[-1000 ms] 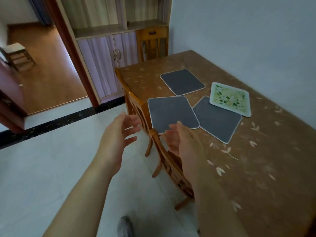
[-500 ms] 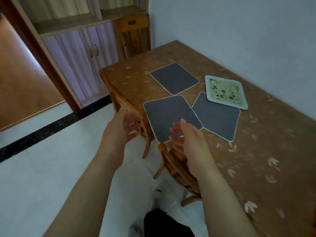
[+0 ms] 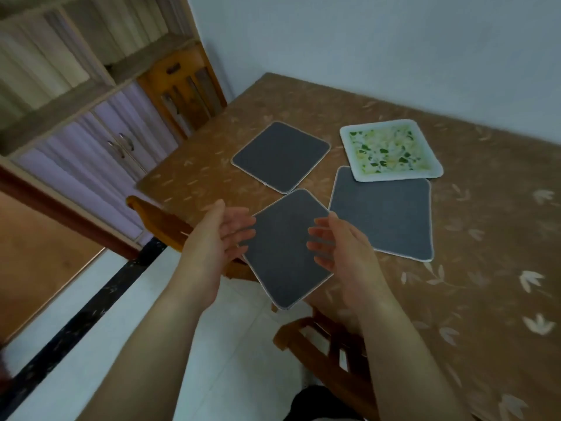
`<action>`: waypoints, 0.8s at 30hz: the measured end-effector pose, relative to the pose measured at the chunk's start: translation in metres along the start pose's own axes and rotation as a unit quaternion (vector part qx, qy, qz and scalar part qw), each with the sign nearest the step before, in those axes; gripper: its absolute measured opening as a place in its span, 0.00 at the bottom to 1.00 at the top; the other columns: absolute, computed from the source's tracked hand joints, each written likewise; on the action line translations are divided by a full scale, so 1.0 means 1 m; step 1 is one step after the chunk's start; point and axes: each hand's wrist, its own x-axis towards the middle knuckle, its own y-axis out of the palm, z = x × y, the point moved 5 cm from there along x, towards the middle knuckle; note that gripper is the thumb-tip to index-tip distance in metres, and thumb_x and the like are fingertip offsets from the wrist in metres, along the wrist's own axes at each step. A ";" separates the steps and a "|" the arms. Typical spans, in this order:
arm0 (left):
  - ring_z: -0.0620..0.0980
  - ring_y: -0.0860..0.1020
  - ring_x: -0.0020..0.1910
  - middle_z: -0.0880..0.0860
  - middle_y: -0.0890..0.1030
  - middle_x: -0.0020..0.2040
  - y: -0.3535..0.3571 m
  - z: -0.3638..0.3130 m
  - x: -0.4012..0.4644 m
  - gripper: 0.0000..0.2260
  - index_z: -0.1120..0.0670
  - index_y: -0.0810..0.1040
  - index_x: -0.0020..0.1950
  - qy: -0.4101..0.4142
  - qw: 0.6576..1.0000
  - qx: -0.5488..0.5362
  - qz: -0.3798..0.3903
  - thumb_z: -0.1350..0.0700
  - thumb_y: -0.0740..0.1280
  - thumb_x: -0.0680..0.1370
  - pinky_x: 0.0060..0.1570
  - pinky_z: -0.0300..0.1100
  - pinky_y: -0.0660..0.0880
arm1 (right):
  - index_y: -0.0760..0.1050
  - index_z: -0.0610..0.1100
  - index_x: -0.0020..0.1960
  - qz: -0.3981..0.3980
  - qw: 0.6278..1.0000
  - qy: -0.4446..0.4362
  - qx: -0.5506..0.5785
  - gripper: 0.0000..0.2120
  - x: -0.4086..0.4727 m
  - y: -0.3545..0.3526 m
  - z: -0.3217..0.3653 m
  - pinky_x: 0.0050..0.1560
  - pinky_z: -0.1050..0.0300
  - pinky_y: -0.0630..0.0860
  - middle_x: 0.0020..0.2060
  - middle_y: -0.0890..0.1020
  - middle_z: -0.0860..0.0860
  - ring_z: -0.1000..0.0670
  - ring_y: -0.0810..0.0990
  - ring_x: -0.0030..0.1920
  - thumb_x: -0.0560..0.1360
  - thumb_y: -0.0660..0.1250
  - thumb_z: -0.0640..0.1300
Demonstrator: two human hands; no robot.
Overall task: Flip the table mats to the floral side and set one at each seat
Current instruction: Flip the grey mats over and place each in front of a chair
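The floral mat (image 3: 390, 150) hides the far edge of a grey mat (image 3: 383, 214). The desk (image 3: 473, 299) runs off the right edge, and the cupboard (image 3: 91, 123) is blurred. Whether either hand's fingers touch the near mat (image 3: 285, 253) cannot be told.

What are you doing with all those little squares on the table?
A person is turning table mats over to their flowery side. Both hands, the left hand and the right hand, are open and reaching for the nearest grey mat, which hangs over the table's edge. Neither hand holds it yet. Two more mats lie grey side up, and one floral mat overlaps the right one's corner.
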 end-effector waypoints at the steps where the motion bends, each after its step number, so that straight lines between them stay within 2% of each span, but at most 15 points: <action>1: 0.49 0.85 0.54 0.49 0.87 0.54 0.011 -0.005 0.010 0.22 0.51 0.83 0.59 -0.002 1.000 0.015 0.013 0.41 0.54 0.85 0.52 0.45 0.77 | 0.84 0.50 0.54 -0.003 1.000 0.003 0.013 0.16 0.012 -0.003 0.006 0.54 0.50 0.82 0.49 0.88 0.52 0.49 0.87 0.51 0.83 0.63 0.59; 5: 0.48 0.84 0.55 0.48 0.87 0.56 0.052 -0.024 0.043 0.22 0.50 0.83 0.60 0.004 0.997 0.064 0.045 0.40 0.54 0.85 0.53 0.45 0.77 | 0.84 0.49 0.53 -0.032 0.998 0.004 0.058 0.17 0.052 -0.022 0.028 0.57 0.47 0.82 0.49 0.88 0.51 0.47 0.87 0.52 0.83 0.62 0.58; 10: 0.46 0.85 0.53 0.49 0.87 0.55 0.102 -0.038 0.075 0.20 0.50 0.82 0.60 0.004 0.988 0.118 0.100 0.42 0.54 0.85 0.50 0.43 0.77 | 0.84 0.48 0.54 -0.085 0.991 0.009 0.100 0.17 0.076 -0.056 0.036 0.58 0.45 0.81 0.50 0.88 0.49 0.47 0.87 0.52 0.83 0.61 0.58; 13: 0.47 0.86 0.51 0.49 0.88 0.52 0.116 -0.041 0.092 0.21 0.51 0.83 0.59 0.015 0.989 0.107 0.105 0.42 0.55 0.85 0.52 0.45 0.78 | 0.84 0.49 0.54 -0.098 0.990 0.012 0.102 0.17 0.082 -0.065 0.037 0.57 0.45 0.81 0.50 0.88 0.49 0.47 0.87 0.51 0.83 0.62 0.58; 15: 0.47 0.86 0.50 0.49 0.88 0.51 0.154 -0.033 0.106 0.21 0.51 0.84 0.58 0.003 0.972 0.154 0.175 0.41 0.56 0.85 0.53 0.48 0.78 | 0.84 0.49 0.54 -0.172 0.974 0.013 0.148 0.17 0.088 -0.089 0.024 0.54 0.47 0.81 0.50 0.88 0.49 0.46 0.87 0.52 0.83 0.62 0.59; 18: 0.47 0.86 0.49 0.50 0.88 0.50 0.169 -0.025 0.118 0.20 0.50 0.85 0.56 0.001 0.967 0.150 0.208 0.41 0.57 0.84 0.53 0.50 0.77 | 0.84 0.48 0.53 -0.188 0.971 0.020 0.148 0.17 0.086 -0.089 0.018 0.51 0.48 0.79 0.50 0.88 0.48 0.45 0.86 0.51 0.82 0.63 0.59; 24: 0.47 0.86 0.50 0.50 0.88 0.52 0.190 -0.005 0.157 0.20 0.51 0.84 0.57 -0.017 0.920 0.182 0.346 0.41 0.56 0.84 0.52 0.49 0.76 | 0.83 0.45 0.53 -0.304 0.935 0.031 0.180 0.17 0.077 -0.075 -0.002 0.59 0.41 0.80 0.51 0.88 0.46 0.41 0.86 0.54 0.83 0.63 0.56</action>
